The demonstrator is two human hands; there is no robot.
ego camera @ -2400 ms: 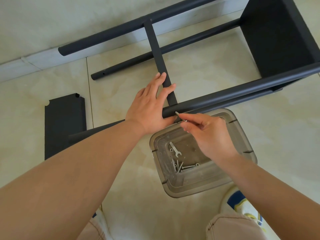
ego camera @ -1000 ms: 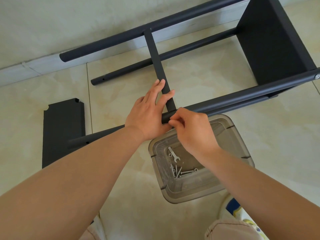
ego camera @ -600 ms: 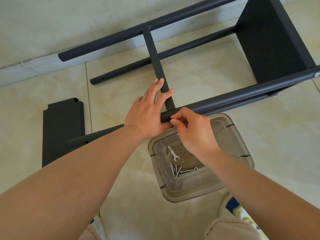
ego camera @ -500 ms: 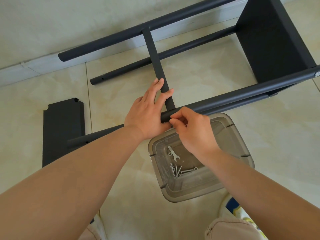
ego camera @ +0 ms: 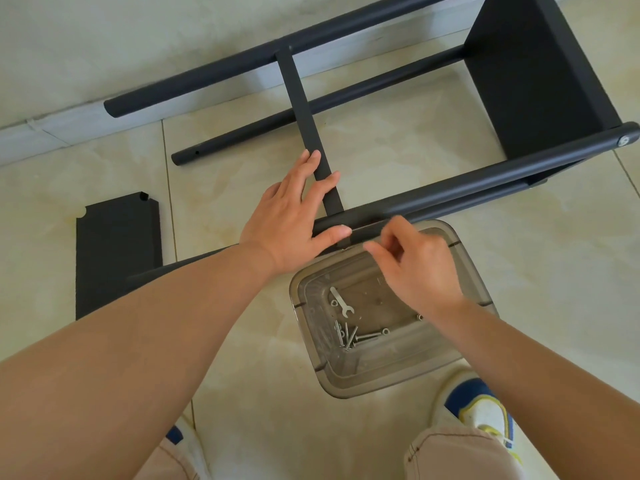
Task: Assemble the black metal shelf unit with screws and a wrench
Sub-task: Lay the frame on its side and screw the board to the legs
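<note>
Head view, beige tile floor (ego camera: 398,140), pale wall (white baseboard (ego camera: 69,128)), black shelf frame (ego camera: 485,174)

Matte black shelf frame (ego camera: 450,188) over cream marbled floor tiles (ego camera: 398,133). Silver wrench (ego camera: 341,301) and screws (ego camera: 349,336) glint in the smoky grey translucent bin (ego camera: 346,386). White shoe (ego camera: 485,410), blue and yellow trim.

A single head-worn camera looks steeply down and forward at the floor (ego camera: 519,289), close above both forearms. The wall's base runs along the frame's top edge; knees and shoes fill the bottom edge. Wide-angle bending probably exaggerates the forearms' nearness.
</note>
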